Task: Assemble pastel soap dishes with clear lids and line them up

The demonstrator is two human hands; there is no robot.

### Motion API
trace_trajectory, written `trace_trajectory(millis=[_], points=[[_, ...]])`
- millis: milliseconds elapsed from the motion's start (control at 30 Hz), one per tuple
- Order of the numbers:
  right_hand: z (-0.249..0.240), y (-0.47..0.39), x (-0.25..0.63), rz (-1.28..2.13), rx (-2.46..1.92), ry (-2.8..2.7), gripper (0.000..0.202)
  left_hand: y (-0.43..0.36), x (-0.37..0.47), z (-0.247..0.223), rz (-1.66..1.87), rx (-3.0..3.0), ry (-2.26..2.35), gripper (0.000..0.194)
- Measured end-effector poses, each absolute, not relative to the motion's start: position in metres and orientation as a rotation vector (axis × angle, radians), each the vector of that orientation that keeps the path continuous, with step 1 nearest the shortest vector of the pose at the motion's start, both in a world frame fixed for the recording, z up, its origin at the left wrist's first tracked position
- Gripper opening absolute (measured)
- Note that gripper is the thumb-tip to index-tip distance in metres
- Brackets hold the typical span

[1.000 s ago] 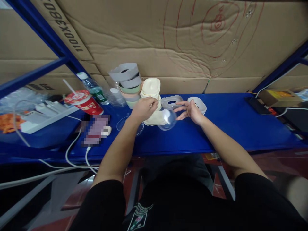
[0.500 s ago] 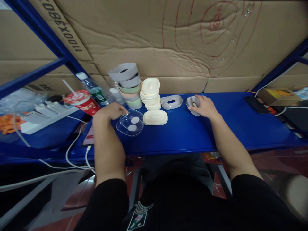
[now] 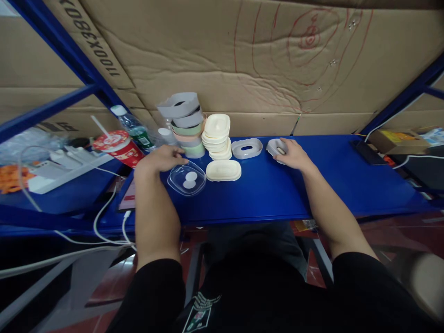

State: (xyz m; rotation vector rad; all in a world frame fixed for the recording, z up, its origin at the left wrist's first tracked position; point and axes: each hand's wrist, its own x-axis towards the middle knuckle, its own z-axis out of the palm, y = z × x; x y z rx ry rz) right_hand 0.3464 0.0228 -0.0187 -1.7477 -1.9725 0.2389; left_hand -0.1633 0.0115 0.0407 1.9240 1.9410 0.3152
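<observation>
My left hand (image 3: 165, 158) is bent over the far edge of a clear plastic lid (image 3: 180, 184), its fingertips pinched there. White round stickers (image 3: 191, 176) show on the lid. My right hand (image 3: 294, 154) grips the right side of a small grey oval container (image 3: 272, 146) with a slot in it; its fingers partly cover the piece. Between the hands lie a similar grey oval container (image 3: 257, 151) and a cream oval lid (image 3: 223, 170). Behind them rises a stack of cream lids (image 3: 217, 126), touching a taller stack of grey, green and pink containers (image 3: 187, 121).
On the left stand a red paper cup (image 3: 121, 147) with a straw, a water bottle (image 3: 133, 127) and a white power strip (image 3: 65, 169) with cables. A phone (image 3: 368, 151) and a cardboard box (image 3: 398, 142) sit at right. Cardboard (image 3: 194, 51) backs the blue table (image 3: 256, 199).
The clear lid under my left hand has come down flat, lining up with the clear piece beneath it. My right hand stays on the grey container, which has barely shifted.
</observation>
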Motion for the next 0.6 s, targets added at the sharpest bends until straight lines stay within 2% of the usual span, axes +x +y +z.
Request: trace_trajectory(millis=[100,233,433,600], points=[[-0.022,0.027,0.345,0.249,-1.658,-1.946,0.089,-0.001,-0.139,0.052,0.615,2.02,1.951,0.043],[-0.025,0.028,0.336,0.297,-1.468,-1.91,0.086,-0.016,-0.08,0.053,0.905,2.051,1.633,0.035],[-0.02,0.004,0.296,0.332,-1.003,-1.977,0.088,-0.041,0.017,0.019,0.934,1.877,1.225,0.038],[-0.021,-0.014,0.266,0.441,-0.784,-2.073,0.081,-0.046,0.045,0.001,1.038,1.616,0.924,0.032]])
